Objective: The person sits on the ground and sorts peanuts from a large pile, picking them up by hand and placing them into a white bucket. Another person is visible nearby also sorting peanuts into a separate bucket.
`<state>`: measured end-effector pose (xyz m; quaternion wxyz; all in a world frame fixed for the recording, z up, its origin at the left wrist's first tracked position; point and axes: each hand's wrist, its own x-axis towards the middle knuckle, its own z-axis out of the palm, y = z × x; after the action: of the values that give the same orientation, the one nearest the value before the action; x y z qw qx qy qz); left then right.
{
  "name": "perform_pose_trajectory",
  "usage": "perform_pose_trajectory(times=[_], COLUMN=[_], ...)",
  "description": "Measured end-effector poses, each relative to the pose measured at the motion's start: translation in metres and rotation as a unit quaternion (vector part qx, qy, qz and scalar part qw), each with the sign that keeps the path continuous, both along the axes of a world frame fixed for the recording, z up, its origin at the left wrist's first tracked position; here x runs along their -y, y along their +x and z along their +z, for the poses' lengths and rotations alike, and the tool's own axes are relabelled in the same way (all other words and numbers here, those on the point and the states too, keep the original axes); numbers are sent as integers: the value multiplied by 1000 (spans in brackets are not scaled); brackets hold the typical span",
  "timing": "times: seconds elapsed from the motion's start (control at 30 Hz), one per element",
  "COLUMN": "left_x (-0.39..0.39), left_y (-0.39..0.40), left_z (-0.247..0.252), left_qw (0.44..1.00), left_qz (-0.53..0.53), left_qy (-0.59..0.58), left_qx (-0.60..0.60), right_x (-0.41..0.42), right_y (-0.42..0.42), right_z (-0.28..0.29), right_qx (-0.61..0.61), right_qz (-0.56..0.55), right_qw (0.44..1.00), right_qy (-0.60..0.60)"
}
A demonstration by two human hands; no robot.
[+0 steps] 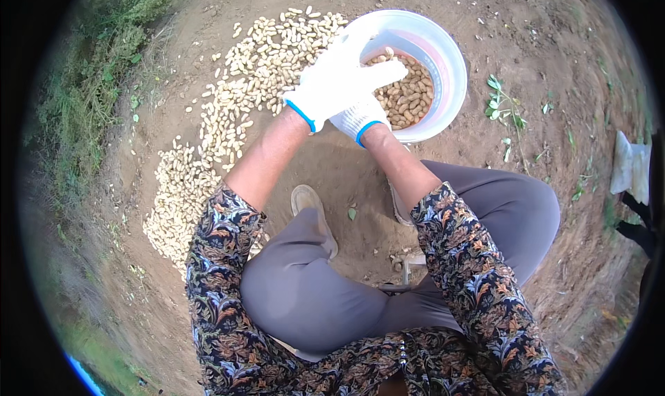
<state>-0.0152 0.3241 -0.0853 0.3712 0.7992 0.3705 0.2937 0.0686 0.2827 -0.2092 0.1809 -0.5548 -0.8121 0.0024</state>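
Observation:
Both my hands wear white knit gloves with blue cuffs and come together over the left side of a whitish plastic bucket (453, 84). My left hand (332, 79) lies above the other, with a finger or thumb stretched over the bucket's mouth. Beneath it, my right hand (363, 113) is mostly covered, and its fingers are hidden. Glare washes out the gloves, so what lies between them does not show. Unshelled peanuts (408, 97) lie inside the bucket. One peanut (389, 51) shows close to the gloved fingers at the bucket's opening.
A long curved spread of unshelled peanuts (182, 188) covers the soil to the left. Green weeds (98, 74) border it farther left. A leafy sprig (501, 102) lies right of the bucket. My shoe (307, 198) and bent knees are below the hands.

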Motion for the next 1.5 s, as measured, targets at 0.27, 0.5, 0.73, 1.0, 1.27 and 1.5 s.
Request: perform_pose_trajectory(times=[0.27, 0.5, 0.73, 1.0, 1.27, 1.5], left_x=[55, 273, 396, 396, 322, 340], left_y=[-134, -260, -240, -99, -52, -84], left_z=[17, -97, -177, -197, -182, -141], left_qw=[946, 721, 696, 696, 577, 603], left_qz=[231, 454, 226, -312, -460, -381], left_qy=[-227, -521, -652, -634, -675, -699], left_qx=[36, -51, -199, -125, -29, -53], right_x=[7, -10, -34, -102, -90, -107], right_y=[38, 66, 172, 258, 273, 276], right_z=[47, 61, 129, 129, 87, 71], right_qx=[-76, 40, 82, 159, 133, 111], right_qz=[-99, 24, -66, -91, -219, -232], right_qw=[957, 947, 985, 974, 926, 911], right_qy=[-261, -319, -135, -134, -279, -323])
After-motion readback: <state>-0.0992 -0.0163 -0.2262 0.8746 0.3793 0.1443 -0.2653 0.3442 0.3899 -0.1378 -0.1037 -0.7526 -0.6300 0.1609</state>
